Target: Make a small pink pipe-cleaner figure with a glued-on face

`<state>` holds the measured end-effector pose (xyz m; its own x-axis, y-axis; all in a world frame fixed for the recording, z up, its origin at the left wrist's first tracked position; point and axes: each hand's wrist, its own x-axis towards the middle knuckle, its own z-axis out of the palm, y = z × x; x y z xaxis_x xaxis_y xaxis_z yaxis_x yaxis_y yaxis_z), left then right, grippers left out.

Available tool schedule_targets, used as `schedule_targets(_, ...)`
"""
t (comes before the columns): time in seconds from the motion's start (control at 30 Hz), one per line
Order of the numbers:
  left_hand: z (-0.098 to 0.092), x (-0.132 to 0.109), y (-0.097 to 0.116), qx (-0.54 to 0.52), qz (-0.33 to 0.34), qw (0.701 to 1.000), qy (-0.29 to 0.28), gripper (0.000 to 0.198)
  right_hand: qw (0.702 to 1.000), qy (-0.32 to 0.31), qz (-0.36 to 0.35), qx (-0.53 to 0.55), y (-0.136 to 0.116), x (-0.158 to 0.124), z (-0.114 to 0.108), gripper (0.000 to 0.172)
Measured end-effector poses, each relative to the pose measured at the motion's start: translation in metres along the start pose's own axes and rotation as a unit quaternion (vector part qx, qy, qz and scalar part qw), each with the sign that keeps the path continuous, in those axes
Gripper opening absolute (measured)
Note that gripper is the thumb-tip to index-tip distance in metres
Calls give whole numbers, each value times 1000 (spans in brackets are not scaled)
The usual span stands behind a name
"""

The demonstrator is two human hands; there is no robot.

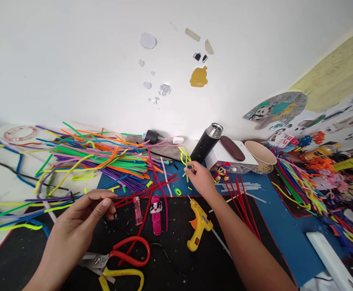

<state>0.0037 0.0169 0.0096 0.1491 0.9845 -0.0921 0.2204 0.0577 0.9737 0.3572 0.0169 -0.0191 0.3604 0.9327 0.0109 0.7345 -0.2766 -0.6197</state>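
My right hand is stretched out toward the back of the table, fingertips closed on short yellow-green pipe cleaner pieces beside a black flask. My left hand hovers over the left side of the black mat, its fingers loosely curled and the thumb apart from the index finger; I see nothing held in it. Below it lie scissors with one red and one yellow handle. Between my hands are a pink pipe cleaner figure and a small pink clear bottle. A yellow glue gun lies under my right forearm.
A large heap of coloured pipe cleaners spreads across the back left. Red pipe cleaners and clear glue sticks lie at right. Behind them stand a white box and a beige bowl. More pipe cleaners fill the far right.
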Motion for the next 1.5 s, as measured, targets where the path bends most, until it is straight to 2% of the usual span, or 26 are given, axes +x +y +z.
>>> schedule_targets(0.13,-1,-2,-3,-9,9,1000,4,44,998,10,0,-65,-2,19,12,27)
schedule_targets(0.3,2,-4,-12,-10,6,1000,-3,44,996,31,4,-86,-1,30,19,13)
schedule_targets(0.57,5,-4,-8,-23,-1,1000,5,46,995,97,32,-1,19,15,-6,38)
schedule_targets(0.73,8,-5,-6,-45,-22,999,10,50,996,70,32,42,24,-3,-8,45)
schedule_targets(0.93,6,-6,-14,-45,-22,999,12,49,999,-22,5,49,11,-19,0,36)
schedule_targets(1.07,6,-6,-15,-42,-31,999,10,50,999,20,27,-2,16,-13,-7,38)
schedule_targets(1.17,6,-5,-14,-37,-26,999,15,51,996,41,45,-60,22,-8,-13,29)
schedule_targets(1.33,8,-3,-12,-32,-27,999,14,52,990,24,64,-120,23,-5,-8,18)
schedule_targets(1.5,8,-4,-13,-23,-41,999,8,56,992,17,63,-105,19,-1,1,13)
